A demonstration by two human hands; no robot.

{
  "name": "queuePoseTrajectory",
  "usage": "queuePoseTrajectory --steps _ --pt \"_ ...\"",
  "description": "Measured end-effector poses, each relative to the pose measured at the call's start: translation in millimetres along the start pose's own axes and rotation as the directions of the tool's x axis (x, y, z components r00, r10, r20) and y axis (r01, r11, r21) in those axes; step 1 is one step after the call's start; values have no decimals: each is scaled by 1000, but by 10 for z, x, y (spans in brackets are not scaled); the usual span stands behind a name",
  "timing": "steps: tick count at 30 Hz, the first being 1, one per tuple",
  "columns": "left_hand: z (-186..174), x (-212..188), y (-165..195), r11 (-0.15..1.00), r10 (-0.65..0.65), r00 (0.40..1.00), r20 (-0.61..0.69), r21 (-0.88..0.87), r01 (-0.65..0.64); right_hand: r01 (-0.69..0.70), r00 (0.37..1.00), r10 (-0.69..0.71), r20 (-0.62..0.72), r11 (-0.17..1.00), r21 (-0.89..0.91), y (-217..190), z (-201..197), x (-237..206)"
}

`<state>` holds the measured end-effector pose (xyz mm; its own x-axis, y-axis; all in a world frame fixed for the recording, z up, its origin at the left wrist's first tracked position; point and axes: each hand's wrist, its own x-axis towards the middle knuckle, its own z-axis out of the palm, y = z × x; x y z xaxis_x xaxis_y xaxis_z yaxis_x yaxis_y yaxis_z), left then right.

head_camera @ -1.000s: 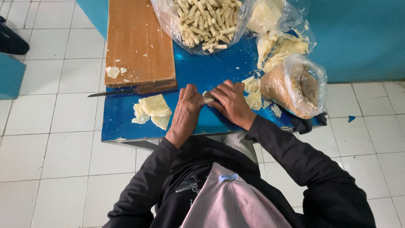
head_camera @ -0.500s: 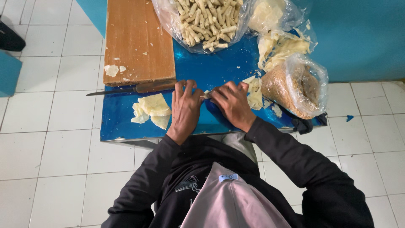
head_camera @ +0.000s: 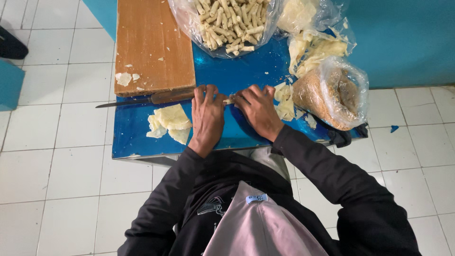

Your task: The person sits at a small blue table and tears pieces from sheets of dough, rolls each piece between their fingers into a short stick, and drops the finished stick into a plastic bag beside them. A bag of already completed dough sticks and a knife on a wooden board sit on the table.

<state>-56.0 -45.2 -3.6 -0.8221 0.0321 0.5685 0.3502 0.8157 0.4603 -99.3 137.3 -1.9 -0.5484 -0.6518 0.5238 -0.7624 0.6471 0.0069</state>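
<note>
My left hand [head_camera: 207,115] and my right hand [head_camera: 257,108] lie palm down side by side on the blue table top [head_camera: 137,140]. Between their fingertips shows the end of a small pale dough roll [head_camera: 229,100], pressed under the fingers of both hands. Thin pale dough sheets [head_camera: 170,122] lie just left of my left hand. More sheet pieces [head_camera: 285,102] lie to the right of my right hand.
A wooden cutting board [head_camera: 154,45] sits at the far left with a knife [head_camera: 144,100] along its near edge. A clear bag of finished rolls [head_camera: 230,23] stands behind the hands. A bag of brown filling [head_camera: 332,92] and a bag of sheets [head_camera: 317,47] are at right. White tiled floor surrounds the table.
Both hands have slid forward, away from me, rolling the dough piece across the table. Their fingers have spread flatter.
</note>
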Motion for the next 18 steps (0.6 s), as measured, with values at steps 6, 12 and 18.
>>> queuePoseTrajectory --steps 6,12,18 --pt "-287 -193 -47 998 -42 996 -73 42 45 20 1000 -19 -14 998 63 21 78 28" --pt "-665 -406 -373 968 -115 978 -176 202 150 -130 991 134 -21 981 147 218 82 209" --pt "-940 -663 -568 924 -268 936 -229 213 317 -131 991 129 31 988 80 74 192 128"
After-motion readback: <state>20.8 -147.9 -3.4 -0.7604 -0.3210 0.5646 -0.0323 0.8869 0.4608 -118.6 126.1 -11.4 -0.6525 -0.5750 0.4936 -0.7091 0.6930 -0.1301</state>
